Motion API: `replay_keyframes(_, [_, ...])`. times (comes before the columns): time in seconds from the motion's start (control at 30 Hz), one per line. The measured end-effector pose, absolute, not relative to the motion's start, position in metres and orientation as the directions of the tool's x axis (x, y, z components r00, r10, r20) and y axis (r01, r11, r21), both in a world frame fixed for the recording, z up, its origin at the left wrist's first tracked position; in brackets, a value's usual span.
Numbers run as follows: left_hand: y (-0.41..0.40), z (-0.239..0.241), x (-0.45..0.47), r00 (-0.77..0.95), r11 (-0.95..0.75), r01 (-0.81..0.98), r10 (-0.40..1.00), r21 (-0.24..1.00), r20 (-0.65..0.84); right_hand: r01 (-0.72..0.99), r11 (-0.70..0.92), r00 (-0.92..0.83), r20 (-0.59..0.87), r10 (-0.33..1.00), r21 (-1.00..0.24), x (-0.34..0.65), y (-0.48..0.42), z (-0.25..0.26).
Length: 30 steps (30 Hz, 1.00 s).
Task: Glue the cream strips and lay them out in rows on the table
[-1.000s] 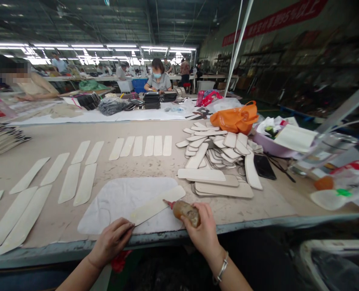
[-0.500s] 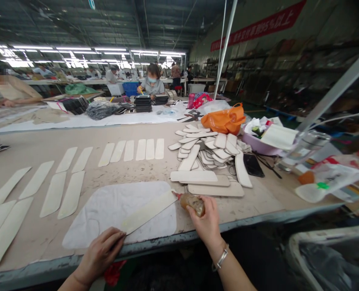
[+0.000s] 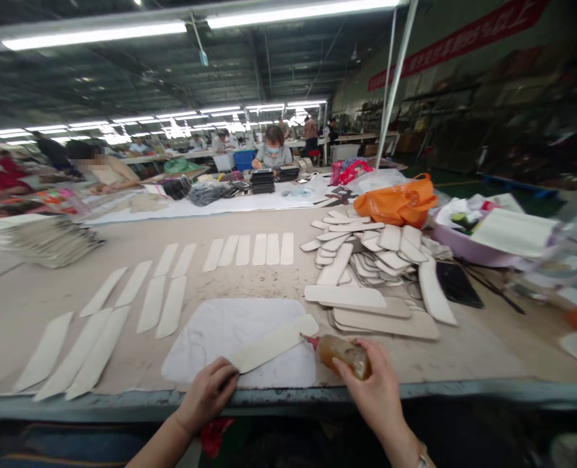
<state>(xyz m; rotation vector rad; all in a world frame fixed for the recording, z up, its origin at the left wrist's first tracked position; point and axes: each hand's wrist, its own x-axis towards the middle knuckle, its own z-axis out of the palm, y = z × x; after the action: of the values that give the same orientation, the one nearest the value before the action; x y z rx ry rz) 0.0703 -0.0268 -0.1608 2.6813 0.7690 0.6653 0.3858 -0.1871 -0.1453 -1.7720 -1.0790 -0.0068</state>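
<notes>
My right hand [image 3: 377,383] is wrapped round a squeeze bottle [image 3: 340,354] of amber-brown liquid, probably glue. Its red nozzle points left, with the tip at the lower edge of a cream strip [image 3: 276,343], close to the strip's right end. That strip lies slantwise on a white cloth [image 3: 195,338]. My left hand [image 3: 211,390] pinches the strip's near left end, fingers curled at the cloth's front edge. Further strips [image 3: 151,304] with rounded ends lie spread in rows to the left and beyond.
A heap of white-and-grey padded pieces [image 3: 366,250] lies right of the cloth, before an orange bag [image 3: 396,200]. Beside it are a dark flat tablet-like object [image 3: 459,284] and a lilac basin [image 3: 468,247]. A stack of pieces [image 3: 54,239] stands left. Co-workers sit across the table.
The view has swung left, bringing the stack at the left into sight. The nozzle has shifted from the strip's right tip to its lower edge. Both hands keep their grips.
</notes>
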Motion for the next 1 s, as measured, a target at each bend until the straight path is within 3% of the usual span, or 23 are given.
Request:
replay_keyframes(0.1, [-0.018, -0.141, 0.071, 0.7, -0.758, 0.538, 0.645, 0.369, 0.305, 0.626, -0.059, 0.633, 0.462, 0.621, -0.778, 0.389, -0.184, -0.148])
replay_keyframes(0.27, [0.043, -0.076, 0.069, 0.572, -0.609, 0.788, 0.779, 0.092, 0.259, 0.485, -0.079, 0.744, 0.363, 0.561, -0.871, 0.394, -0.183, -0.147])
replay_keyframes(0.47, [0.123, 0.034, 0.072, 0.458, -0.471, 0.88, 0.805, -0.062, 0.378, 0.402, -0.052, 0.773, 0.308, 0.555, -0.914, 0.391, -0.183, -0.144])
replay_keyframes(0.57, [0.126, 0.064, 0.072, 0.424, -0.397, 0.904, 0.786, -0.158, 0.451, 0.406, -0.05, 0.774, 0.315, 0.549, -0.913, 0.392, -0.183, -0.143])
replay_keyframes(0.67, [0.102, 0.055, 0.069, 0.457, -0.338, 0.884, 0.77, -0.322, 0.445, 0.405, -0.043, 0.776, 0.319, 0.545, -0.913, 0.395, -0.184, -0.142])
replay_keyframes(0.77, [0.066, 0.013, 0.064, 0.526, -0.395, 0.825, 0.799, -0.404, 0.293, 0.382, -0.022, 0.784, 0.311, 0.538, -0.924, 0.396, -0.184, -0.142])
replay_keyframes(0.9, [0.019, -0.053, 0.057, 0.546, -0.49, 0.796, 0.834, -0.356, 0.072, 0.381, -0.022, 0.781, 0.309, 0.543, -0.924, 0.398, -0.185, -0.146])
replay_keyframes(1.0, [0.004, -0.084, 0.055, 0.521, -0.497, 0.811, 0.853, -0.308, -0.004, 0.379, -0.029, 0.775, 0.3, 0.557, -0.925, 0.398, -0.185, -0.147])
